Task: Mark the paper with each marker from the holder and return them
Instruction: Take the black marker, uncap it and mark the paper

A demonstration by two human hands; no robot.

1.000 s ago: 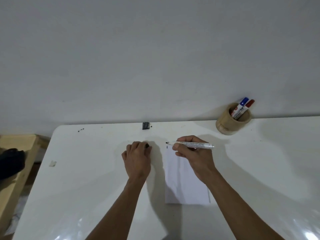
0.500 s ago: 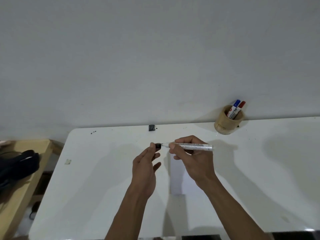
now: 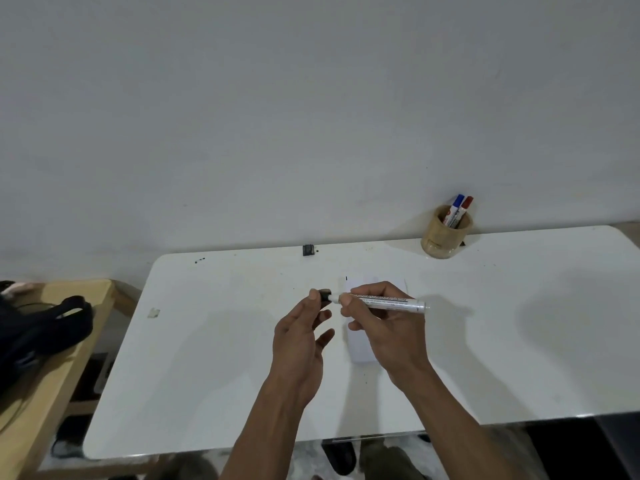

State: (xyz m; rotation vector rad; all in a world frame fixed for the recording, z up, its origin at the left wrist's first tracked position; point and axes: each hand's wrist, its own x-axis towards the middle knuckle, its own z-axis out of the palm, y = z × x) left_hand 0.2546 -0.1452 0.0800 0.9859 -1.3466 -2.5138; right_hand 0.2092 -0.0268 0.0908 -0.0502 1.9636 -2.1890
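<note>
My right hand (image 3: 381, 323) grips a white marker (image 3: 391, 302) held level above the table, tip pointing left. My left hand (image 3: 301, 337) pinches the marker's black cap (image 3: 325, 295) between thumb and fingers, right at the tip. A white sheet of paper (image 3: 360, 348) lies under my right hand and is mostly hidden; a short black mark (image 3: 346, 278) shows at its far left corner. At the back right stands a round wooden holder (image 3: 445, 239) with a blue-capped marker (image 3: 456, 206) and a red-capped marker (image 3: 464, 206) in it.
The white table (image 3: 207, 358) runs up to a plain wall. A small black object (image 3: 307, 250) sits at the table's back edge, and a scrap of tape (image 3: 153, 312) near the left edge. A wooden bench (image 3: 55, 382) with a black bag (image 3: 45, 330) is at the left.
My left hand rose from the table with the black cap and brought it to the marker's tip. My right hand lifted the marker off the paper. The camera view tilted back.
</note>
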